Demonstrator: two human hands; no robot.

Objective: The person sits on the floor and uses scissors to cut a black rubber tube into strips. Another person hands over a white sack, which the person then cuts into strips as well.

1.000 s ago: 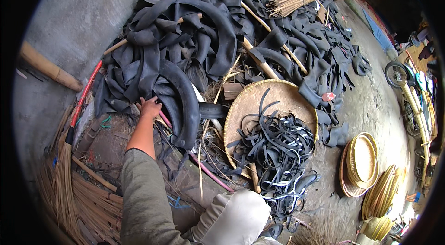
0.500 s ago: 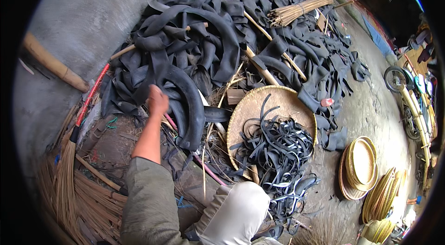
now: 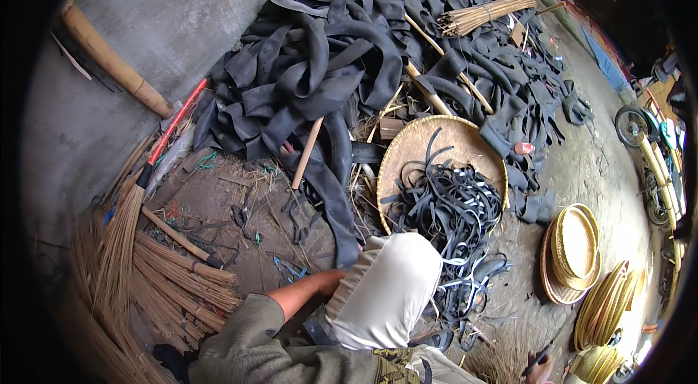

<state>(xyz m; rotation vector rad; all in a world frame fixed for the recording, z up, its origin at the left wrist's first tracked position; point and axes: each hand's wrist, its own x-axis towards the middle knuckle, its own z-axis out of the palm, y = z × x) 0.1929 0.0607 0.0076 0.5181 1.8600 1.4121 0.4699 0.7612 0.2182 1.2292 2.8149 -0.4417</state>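
Rubber strip (image 3: pixel 331 206) is stretched from the pile (image 3: pixel 294 71) to the knee (image 3: pixel 389 286). The hidden left hand's grip can't be told; a dark tool (image 3: pixel 540 353) is held by the right hand (image 3: pixel 539 371). By hard tugging, the pile could be toppled.

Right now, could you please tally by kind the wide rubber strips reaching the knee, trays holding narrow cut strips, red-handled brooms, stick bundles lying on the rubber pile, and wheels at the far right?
Wide rubber strip: 1
Tray: 1
Red-handled broom: 1
Stick bundle: 1
Wheels: 2
Total: 6
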